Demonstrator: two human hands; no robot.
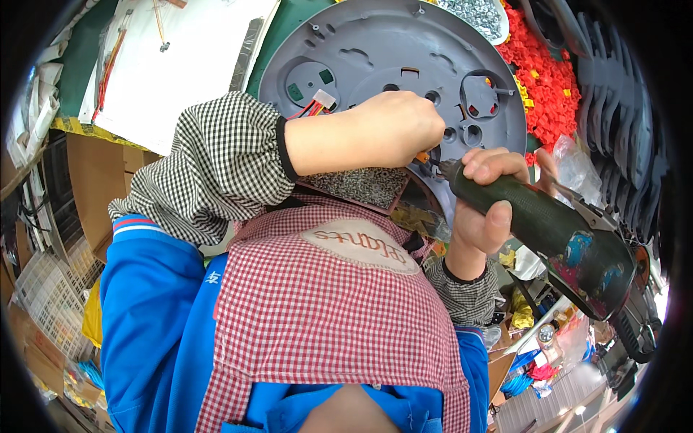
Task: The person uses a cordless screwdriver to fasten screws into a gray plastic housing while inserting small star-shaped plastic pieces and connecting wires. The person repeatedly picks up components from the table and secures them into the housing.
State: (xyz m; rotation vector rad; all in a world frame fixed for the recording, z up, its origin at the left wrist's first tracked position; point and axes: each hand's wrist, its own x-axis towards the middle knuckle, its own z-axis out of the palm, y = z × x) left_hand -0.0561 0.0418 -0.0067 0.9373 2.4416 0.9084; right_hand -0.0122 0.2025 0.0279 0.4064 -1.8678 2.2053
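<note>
A large round grey plastic shell with holes and posts lies on the bench in front of me. My left hand is closed in a fist over its near edge, fingers curled downward. A small orange piece shows just below the fist; whatever the fingers hold is hidden. My right hand grips a dark green power screwdriver with stickers, its tip pointing left toward my left hand. A white connector with red and yellow wires rests on the shell beside my left wrist.
Next to my apron is a tray of small screws. A white bowl of screws and a heap of red plastic parts lie beyond the shell. Grey plastic parts are stacked at right; a white sheet lies at left.
</note>
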